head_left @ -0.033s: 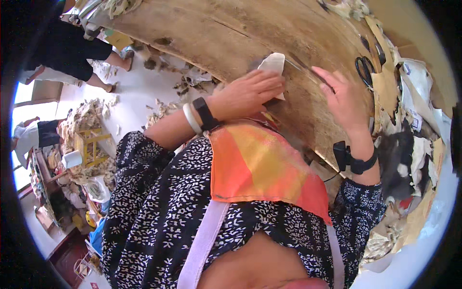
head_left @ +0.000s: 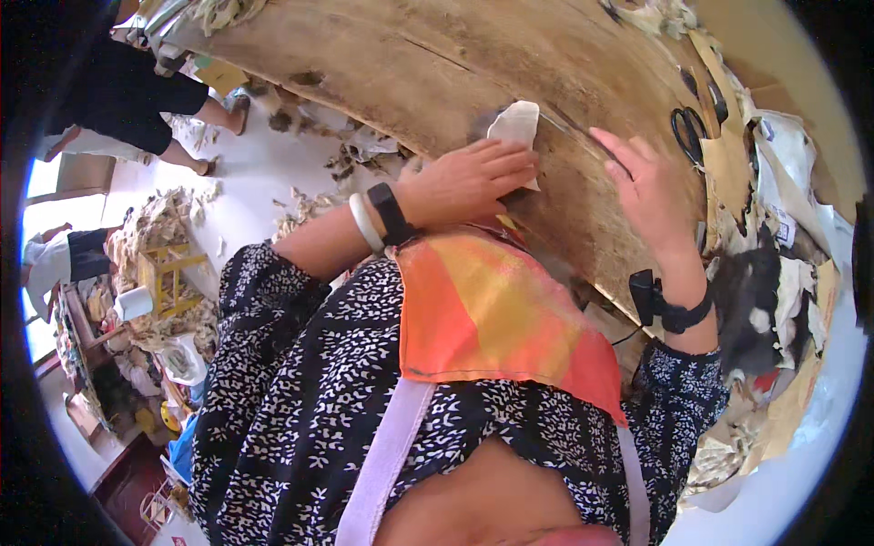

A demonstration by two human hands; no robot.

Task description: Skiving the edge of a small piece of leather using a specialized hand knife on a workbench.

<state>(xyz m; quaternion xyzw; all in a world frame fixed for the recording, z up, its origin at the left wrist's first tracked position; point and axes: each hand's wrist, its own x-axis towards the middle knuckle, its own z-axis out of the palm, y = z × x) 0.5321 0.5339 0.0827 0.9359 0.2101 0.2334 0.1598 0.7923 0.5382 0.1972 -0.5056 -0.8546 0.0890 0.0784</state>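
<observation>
Nearest, lower frame: patterned dark sleeves and an orange-yellow cloth (head_left: 496, 314) draped at the chest.

Left hand (head_left: 469, 180), centre frame: palm down, fingers (head_left: 510, 164) pressed together and laid flat on a pale sheet piece (head_left: 517, 127), pinning it to the wooden worktop (head_left: 410, 64). Black wrist device and a pale bangle on that forearm.

Right hand (head_left: 646, 187), right of centre: fingers loosely spread, resting flat on the worktop just beside the pale piece; not holding anything visible. Black strap at that wrist.

Handling judgement: the pale piece looks thin, light and floppy, like paper or thin leather; likely to curl or slide under a light touch. Best held flat under the palm, or pinched at a free edge, the upper corner being exposed.

Further, upper right: black-handled scissors (head_left: 689, 127) lie on the worktop among tan and pale offcuts (head_left: 783, 209), heaped loosely along the right rim.

Containers: no clear bin or tray visible; the offcuts lie loose. Far left, the floor (head_left: 264, 173) carries scattered scraps, and another person's legs (head_left: 196, 114) stand at upper left.
</observation>
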